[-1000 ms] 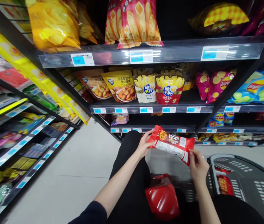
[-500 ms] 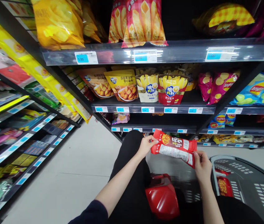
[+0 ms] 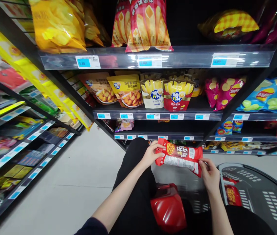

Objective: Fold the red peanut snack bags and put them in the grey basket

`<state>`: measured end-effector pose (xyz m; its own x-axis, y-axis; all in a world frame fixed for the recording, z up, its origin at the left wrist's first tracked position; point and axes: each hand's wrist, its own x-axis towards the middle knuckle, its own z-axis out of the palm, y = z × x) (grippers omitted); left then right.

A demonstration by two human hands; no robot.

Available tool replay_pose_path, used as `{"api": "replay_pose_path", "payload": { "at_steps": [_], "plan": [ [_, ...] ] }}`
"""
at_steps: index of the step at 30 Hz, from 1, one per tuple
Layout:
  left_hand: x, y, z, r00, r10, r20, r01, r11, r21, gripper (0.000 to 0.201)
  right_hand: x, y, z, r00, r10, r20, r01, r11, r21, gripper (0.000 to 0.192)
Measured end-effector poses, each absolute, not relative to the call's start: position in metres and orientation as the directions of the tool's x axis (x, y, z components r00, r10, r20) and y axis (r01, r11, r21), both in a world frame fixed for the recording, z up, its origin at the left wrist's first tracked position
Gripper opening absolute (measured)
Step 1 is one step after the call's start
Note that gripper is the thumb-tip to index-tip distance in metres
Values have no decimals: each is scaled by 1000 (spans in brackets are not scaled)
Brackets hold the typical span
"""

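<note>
Red snack packet (image 3: 179, 156) held level between both hands, in front of low shelf (image 3: 153, 136). Left hand (image 3: 150, 154) fingers clamped on left end; right hand (image 3: 209, 174) fingers pinched on right end. Black basket (image 3: 258, 195) near right, below packet.

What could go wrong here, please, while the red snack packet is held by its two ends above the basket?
The red snack packet is pinched only at its ends by the left hand and right hand, so it might slip. It hangs left of the grey basket, so a drop could land on the floor instead.
</note>
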<state>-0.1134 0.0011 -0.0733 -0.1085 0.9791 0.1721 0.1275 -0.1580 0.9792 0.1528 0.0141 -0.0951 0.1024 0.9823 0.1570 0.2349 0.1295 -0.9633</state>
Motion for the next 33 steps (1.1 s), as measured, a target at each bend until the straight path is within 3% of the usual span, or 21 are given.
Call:
{"api": "replay_pose_path", "payload": {
  "at_steps": [3, 8, 14, 17, 19, 22, 25, 28, 31, 33],
  "plan": [
    [-115, 0, -70, -162, 968, 190, 226, -151, 962, 12, 151, 14, -94, 21, 978, 209, 186, 202, -962, 26],
    [-119, -4, -60, -200, 951, 236, 336, -160, 928, 6, 136, 9, -92, -17, 943, 333, 267, 325, -907, 19],
    [-161, -63, -46, -362, 917, 165, 449, 16, 894, 19, 85, -19, -82, -234, 919, 317, 341, 382, -859, 22],
    [-186, -116, -43, -415, 884, 214, 587, 81, 805, 21, 60, -42, -77, -410, 875, 257, 351, 412, -841, 22],
    [-199, -148, -39, -289, 919, 269, 737, 35, 675, 18, 49, -54, -78, -505, 833, 224, 333, 428, -840, 22],
    [-211, -172, -28, 129, 954, 271, 882, -235, 408, 13, 40, -61, -87, -595, 773, 218, 295, 463, -836, 21],
    [-219, -166, -14, 491, 841, 227, 841, -525, 128, 26, 37, -59, -95, -643, 721, 258, 291, 542, -789, 19],
    [-224, -150, -7, 694, 688, 211, 715, -694, -88, 32, 35, -55, -97, -717, 641, 274, 347, 669, -657, 18],
    [-224, -144, -10, 723, 657, 211, 688, -714, -133, 32, 34, -57, -93, -763, 604, 229, 437, 744, -505, 22],
    [-223, -146, -12, 680, 701, 215, 724, -688, -45, 32, 33, -61, -88, -773, 603, 197, 468, 751, -465, 23]
  ]
}}
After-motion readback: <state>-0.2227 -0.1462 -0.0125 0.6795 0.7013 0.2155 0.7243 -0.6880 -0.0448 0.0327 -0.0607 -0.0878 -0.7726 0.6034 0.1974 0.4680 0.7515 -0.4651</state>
